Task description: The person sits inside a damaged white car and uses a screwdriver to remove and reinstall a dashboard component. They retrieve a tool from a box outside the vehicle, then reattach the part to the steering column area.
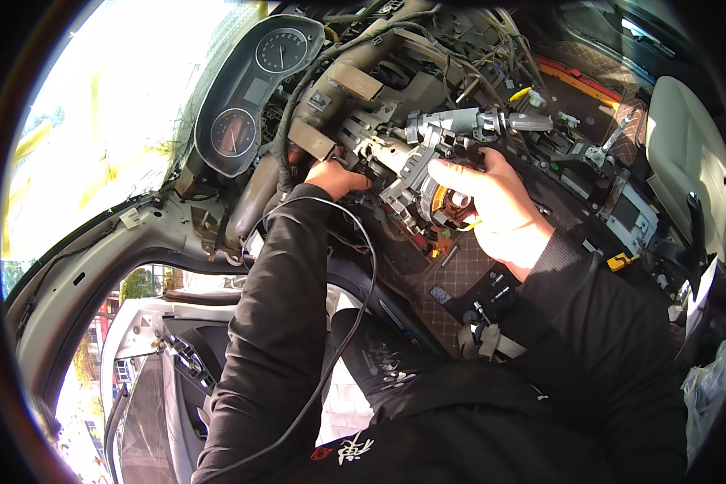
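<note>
A bare steering column (389, 150) runs out from a stripped dashboard. My right hand (504, 206) is closed around the switch housing (418, 184) at its near end, thumb on top and the other fingers partly hidden behind. A round part with an orange ring (440, 198) shows in the housing beside my palm. My left hand (335, 179) reaches in beneath a tan bracket (311, 140), left of the column. Its fingers are curled and mostly hidden, so what they grip cannot be made out. A grey cylindrical unit (460, 122) sits alongside the column.
The instrument cluster (254, 90) stands at upper left, by the windshield. Wiring (460, 55) lies tangled across the dashboard frame. A thin black cable (366, 300) loops over my left forearm. Loose tools and parts (486, 310) lie on the quilted floor mat. A light seat (686, 153) is at right.
</note>
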